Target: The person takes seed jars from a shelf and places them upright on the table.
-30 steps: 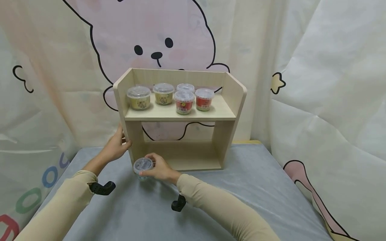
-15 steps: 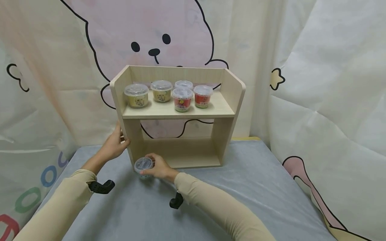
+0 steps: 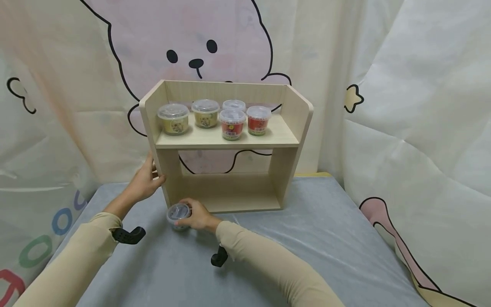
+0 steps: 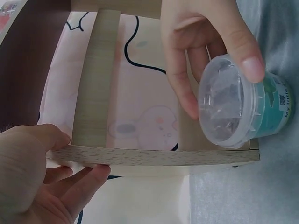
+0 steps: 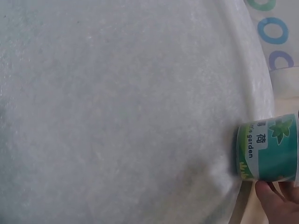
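My right hand (image 3: pixel 197 216) grips a small teal plastic tub (image 5: pixel 268 149) with a clear lid (image 4: pixel 224 105); its label shows a green leaf and "little garden". The tub is at the lower left front corner of a pale wooden two-tier shelf (image 3: pixel 226 145), close over the grey cloth. My left hand (image 3: pixel 143 179) holds the edge of the shelf's left side panel (image 4: pixel 154 155), thumb on one face and fingers on the other. On the upper tier stand two yellow-labelled tubs (image 3: pixel 175 124) at the left and several red-labelled tubs (image 3: pixel 232 129) toward the middle.
The shelf stands toward the back of a table covered in grey cloth (image 3: pixel 333 256). Behind and beside it hang pale curtains (image 3: pixel 414 106) with cartoon drawings. A black wrist camera mount (image 3: pixel 128 236) sticks out from each sleeve.
My right hand and the teal tub have shifted slightly left. The left hand keeps its hold on the side panel. The view has tilted a little, so the shelf appears higher.
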{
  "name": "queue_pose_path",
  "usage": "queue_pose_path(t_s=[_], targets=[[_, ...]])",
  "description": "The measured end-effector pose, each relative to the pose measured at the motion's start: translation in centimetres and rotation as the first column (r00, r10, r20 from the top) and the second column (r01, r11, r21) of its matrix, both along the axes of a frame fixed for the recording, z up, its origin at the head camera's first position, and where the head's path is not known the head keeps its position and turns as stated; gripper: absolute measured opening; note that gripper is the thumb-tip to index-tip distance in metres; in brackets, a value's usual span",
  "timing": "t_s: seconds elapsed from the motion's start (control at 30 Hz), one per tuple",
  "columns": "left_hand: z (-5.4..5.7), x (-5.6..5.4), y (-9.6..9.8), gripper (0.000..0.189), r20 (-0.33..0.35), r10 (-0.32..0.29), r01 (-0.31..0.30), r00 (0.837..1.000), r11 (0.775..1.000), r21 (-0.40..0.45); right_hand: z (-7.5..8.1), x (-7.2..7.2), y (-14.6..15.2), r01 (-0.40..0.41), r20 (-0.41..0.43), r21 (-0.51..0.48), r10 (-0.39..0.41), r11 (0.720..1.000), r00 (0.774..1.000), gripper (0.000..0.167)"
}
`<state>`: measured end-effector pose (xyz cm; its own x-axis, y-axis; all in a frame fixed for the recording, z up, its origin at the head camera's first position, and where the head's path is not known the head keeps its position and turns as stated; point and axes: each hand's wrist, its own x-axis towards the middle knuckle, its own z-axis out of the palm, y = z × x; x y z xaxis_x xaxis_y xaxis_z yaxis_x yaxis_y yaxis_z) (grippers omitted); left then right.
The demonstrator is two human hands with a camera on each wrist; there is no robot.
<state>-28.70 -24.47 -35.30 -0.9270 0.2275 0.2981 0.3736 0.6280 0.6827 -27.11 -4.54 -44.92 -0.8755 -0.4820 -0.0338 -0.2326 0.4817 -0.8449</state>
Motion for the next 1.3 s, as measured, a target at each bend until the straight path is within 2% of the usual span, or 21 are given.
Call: queue_pose_path(t_s=[0.37, 0.6, 0.73, 0.9, 1.03, 1.3], targets=[[-0.2, -0.2, 0.0, 0.095, -0.005, -0.008, 0.008, 1.0, 1.0, 0.019, -0.5, -0.3, 0.0, -0.022, 0.011, 0.015, 0.022, 1.0, 1.0, 0.07], [-0.2, -0.3, 0.0, 0.099, 0.023, -0.002, 0.002, 1.0, 1.0, 0.025, -0.3, -0.6, 0.4, -0.063, 0.023, 0.044, 0.063, 0.997, 0.998, 0.075], [-0.2, -0.2, -0.1, 0.099, 0.027, -0.001, 0.0, 1.0, 1.0, 0.026, 0.8, -0.3, 1.1, -0.093, 0.05, 0.071, 0.089, 0.993, 0.995, 0.075], [-0.5, 0.0, -0.2, 0.1, -0.001, -0.002, 0.002, 1.0, 1.0, 0.012, 2.7, 0.3, 2.5, -0.131, 0.074, 0.068, 0.126, 0.989, 0.989, 0.072], [-0.6, 0.1, -0.2, 0.1, -0.004, 0.002, -0.002, 1.0, 1.0, 0.013, 4.0, 0.4, 3.9, -0.149, 0.04, 0.02, 0.148, 0.989, 0.988, 0.067], [-0.6, 0.0, 0.0, 0.102, 0.031, 0.007, -0.009, 0.999, 0.999, 0.039, 6.2, 0.8, 6.1, -0.173, -0.007, -0.03, 0.172, 0.985, 0.985, 0.056]])
